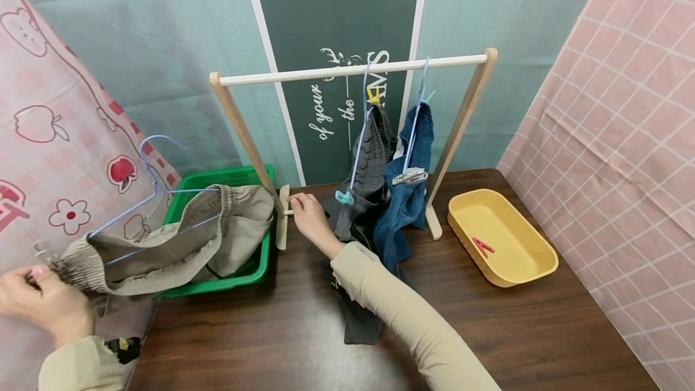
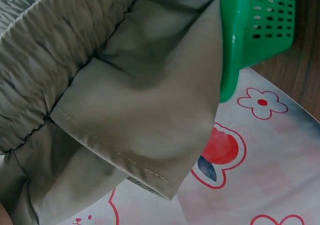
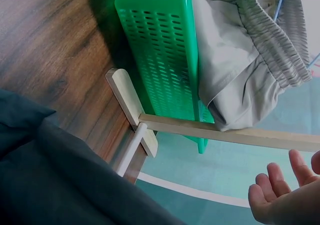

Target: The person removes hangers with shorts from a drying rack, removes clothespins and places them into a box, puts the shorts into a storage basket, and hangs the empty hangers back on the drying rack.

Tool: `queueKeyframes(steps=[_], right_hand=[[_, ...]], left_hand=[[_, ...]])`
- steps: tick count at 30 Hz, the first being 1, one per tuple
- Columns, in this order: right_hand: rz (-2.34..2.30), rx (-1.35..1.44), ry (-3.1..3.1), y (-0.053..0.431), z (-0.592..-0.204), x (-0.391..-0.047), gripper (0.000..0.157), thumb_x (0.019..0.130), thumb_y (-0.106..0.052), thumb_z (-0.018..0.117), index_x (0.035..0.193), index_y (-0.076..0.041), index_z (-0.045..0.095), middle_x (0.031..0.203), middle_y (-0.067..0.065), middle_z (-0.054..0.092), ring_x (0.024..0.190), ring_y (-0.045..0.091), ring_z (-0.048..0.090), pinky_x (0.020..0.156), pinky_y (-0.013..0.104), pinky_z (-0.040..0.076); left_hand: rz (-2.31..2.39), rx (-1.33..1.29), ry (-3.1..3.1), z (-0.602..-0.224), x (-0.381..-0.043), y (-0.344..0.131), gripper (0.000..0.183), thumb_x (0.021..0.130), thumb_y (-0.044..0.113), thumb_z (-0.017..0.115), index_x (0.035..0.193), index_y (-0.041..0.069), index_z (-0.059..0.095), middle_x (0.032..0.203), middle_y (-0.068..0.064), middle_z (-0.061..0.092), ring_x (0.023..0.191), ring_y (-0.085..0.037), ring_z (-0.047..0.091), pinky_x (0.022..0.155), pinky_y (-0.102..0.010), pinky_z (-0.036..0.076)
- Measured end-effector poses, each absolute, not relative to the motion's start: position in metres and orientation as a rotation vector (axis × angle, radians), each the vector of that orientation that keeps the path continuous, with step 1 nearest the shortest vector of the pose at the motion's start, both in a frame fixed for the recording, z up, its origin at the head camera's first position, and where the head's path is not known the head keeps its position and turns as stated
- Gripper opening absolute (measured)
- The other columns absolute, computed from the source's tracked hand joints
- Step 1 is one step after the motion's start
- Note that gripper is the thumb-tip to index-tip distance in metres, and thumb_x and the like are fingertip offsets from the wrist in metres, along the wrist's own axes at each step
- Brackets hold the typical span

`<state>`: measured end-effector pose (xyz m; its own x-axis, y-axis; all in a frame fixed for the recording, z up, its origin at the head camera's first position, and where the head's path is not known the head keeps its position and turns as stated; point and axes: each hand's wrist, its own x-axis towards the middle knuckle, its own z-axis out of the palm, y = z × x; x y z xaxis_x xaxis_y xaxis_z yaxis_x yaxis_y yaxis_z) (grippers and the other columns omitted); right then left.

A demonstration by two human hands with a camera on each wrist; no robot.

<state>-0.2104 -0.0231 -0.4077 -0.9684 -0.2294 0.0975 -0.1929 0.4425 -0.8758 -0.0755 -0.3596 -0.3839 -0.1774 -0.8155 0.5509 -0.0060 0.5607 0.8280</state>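
Observation:
Khaki elastic-waist pants [image 1: 247, 216] hang spread on a blue hanger [image 1: 154, 186], partly over a green basket [image 1: 260, 267]. At the near end of the waistband, my left hand [image 1: 46, 300] pinches the pants below a pale clip [image 1: 44, 252]. Only a sliver of that hand shows in the left wrist view, where the pants [image 2: 150, 90] fill most of the picture. My right hand [image 1: 312, 219] is beside the rack's left foot, near the hung dark clothes. Its fingers [image 3: 277, 180] are loosely bent in the right wrist view, holding nothing.
A wooden rack with a white bar [image 1: 304, 74] carries grey pants [image 1: 374, 155] and blue jeans [image 1: 420, 149] on hangers, with clothespins. To the right, a yellow tray [image 1: 521, 258] contains a red clothespin [image 1: 483, 246]. Patterned curtains flank the brown table [image 1: 260, 343].

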Motion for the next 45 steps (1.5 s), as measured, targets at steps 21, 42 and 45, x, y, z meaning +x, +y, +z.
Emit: queueKeyframes(steps=[21,42,45], right_hand=[[-1.578,-0.506,2.520,-0.042,-0.388,-0.192,0.030,0.100,-0.020,0.047,0.127,-0.011,0.057,0.130,0.009,0.055,0.120,0.023,0.054,0.096,0.036,0.047],[-1.432,-0.961,2.578,-0.063,-0.350,-0.178,0.031,0.098,-0.018,0.052,0.128,-0.012,0.058,0.124,0.005,0.062,0.110,0.016,0.059,0.089,0.021,0.048],[-1.415,-0.992,2.548,-0.064,-0.346,-0.176,0.032,0.099,-0.019,0.051,0.130,-0.013,0.056,0.127,0.004,0.061,0.113,0.015,0.058,0.090,0.020,0.048]], left_hand=[[-0.485,0.487,-1.983,-0.366,-0.089,-0.317,0.032,0.093,0.020,0.058,0.097,-0.011,0.066,0.080,-0.012,0.055,0.093,-0.048,0.053,0.072,-0.060,0.031],[-0.590,0.310,-2.471,-0.337,-0.089,-0.266,0.032,0.100,0.017,0.045,0.101,-0.012,0.059,0.100,-0.029,0.052,0.096,-0.053,0.050,0.082,-0.063,0.036],[-0.585,0.258,-2.555,-0.335,-0.088,-0.263,0.034,0.101,0.017,0.042,0.101,-0.012,0.057,0.100,-0.030,0.052,0.096,-0.052,0.050,0.082,-0.063,0.036]])
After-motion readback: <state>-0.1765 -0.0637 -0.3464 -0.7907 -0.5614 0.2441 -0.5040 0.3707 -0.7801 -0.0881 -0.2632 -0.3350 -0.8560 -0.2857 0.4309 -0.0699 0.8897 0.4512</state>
